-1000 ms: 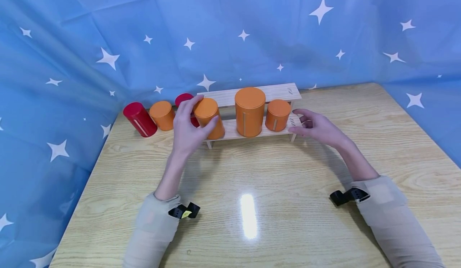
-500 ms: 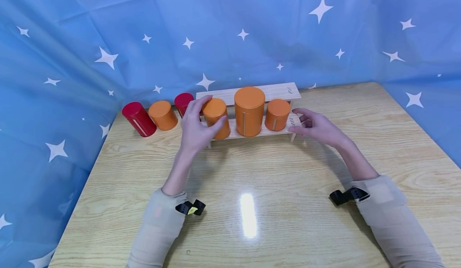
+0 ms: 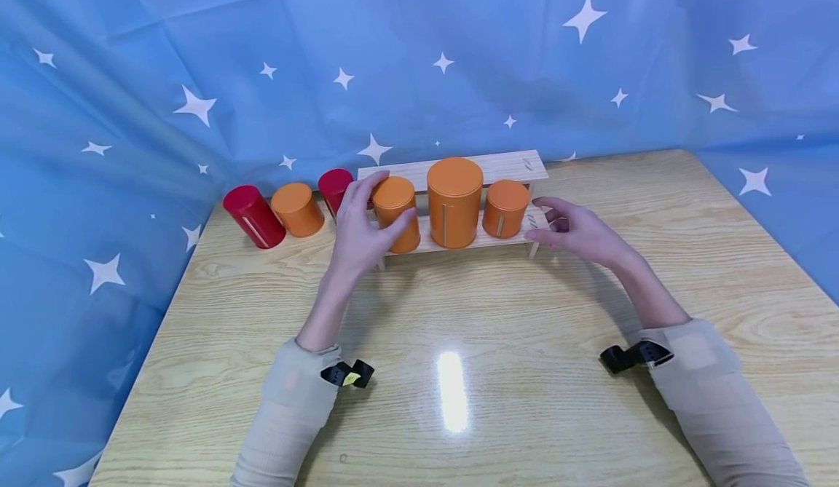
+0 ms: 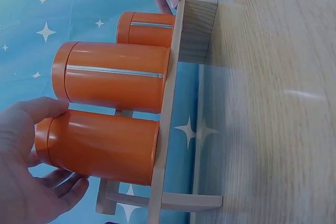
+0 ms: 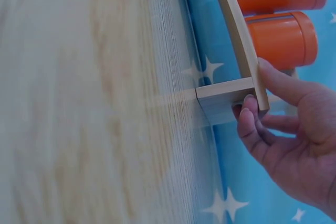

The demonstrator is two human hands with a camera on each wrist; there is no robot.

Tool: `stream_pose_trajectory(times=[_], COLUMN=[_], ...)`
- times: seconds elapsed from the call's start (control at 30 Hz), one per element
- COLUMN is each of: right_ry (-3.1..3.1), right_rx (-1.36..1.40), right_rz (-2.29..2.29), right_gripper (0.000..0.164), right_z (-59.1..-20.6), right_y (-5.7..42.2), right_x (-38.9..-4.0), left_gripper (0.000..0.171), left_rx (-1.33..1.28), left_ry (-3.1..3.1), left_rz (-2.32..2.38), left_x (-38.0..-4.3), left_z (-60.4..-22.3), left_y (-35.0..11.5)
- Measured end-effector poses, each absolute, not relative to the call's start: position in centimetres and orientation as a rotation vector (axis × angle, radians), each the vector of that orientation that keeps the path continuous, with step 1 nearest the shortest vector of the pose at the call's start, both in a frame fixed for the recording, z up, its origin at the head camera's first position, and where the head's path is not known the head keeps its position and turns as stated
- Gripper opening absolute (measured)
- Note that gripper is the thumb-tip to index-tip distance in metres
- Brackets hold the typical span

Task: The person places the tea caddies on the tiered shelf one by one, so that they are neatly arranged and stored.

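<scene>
My left hand [image 3: 359, 234] holds a mid-sized orange canister [image 3: 395, 193] with thumb and fingers around its upper part. In the left wrist view the canister [image 4: 105, 148] stands with its base against the lower board of a two-tier wooden shelf [image 3: 498, 168]. To its right on that board are a taller orange canister [image 3: 455, 214] and a small orange canister [image 3: 506, 214]. The right hand [image 3: 580, 234] pinches the right end of the lower board; in the right wrist view the thumb lies on top, with fingers [image 5: 252, 121] curled beneath the edge [image 5: 242, 40].
Left of the shelf, a tall red canister [image 3: 254, 218] and a small orange canister [image 3: 298, 210] stand on the wooden table [image 3: 524, 400]. Another red canister [image 3: 336, 181] is partly hidden behind my left hand. A blue starred cloth [image 3: 419, 50] hangs behind and at the sides.
My left hand and the orange canister have shifted to the right along the lower board, closer to the tall one. The right hand stays at the board's end.
</scene>
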State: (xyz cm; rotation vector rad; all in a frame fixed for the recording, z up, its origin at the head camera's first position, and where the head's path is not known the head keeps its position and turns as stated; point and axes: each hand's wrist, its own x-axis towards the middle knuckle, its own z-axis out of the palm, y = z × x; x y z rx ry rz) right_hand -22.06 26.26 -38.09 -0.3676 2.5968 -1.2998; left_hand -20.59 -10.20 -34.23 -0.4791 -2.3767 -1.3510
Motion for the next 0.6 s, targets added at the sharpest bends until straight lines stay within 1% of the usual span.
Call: stream_pose_trajectory(times=[0.17,0.27,0.37,0.6], right_ry=[2.589,2.587,2.595,2.597], right_rx=[-0.39,-0.396,-0.386,-0.38], right_rz=[-1.293,-1.294,-1.294,-1.292], right_gripper=[0.075,0.074,0.073,0.074], right_z=[-38.0,-38.0,-38.0,-38.1], right_y=[26.3,26.2,26.2,26.3], right_x=[-22.0,-22.0,-22.0,-22.1], left_gripper=[0.078,0.08,0.079,0.072], left_rx=[-0.46,-0.467,-0.489,-0.55], left_ry=[-2.462,-2.463,-2.426,-2.315], left_rz=[-1.353,-1.382,-1.42,-1.392], left_x=[-20.4,-20.2,-20.1,-20.2], left_z=[-34.0,-33.7,-33.5,-33.2], left_y=[-10.4,-10.7,-11.1,-12.4])
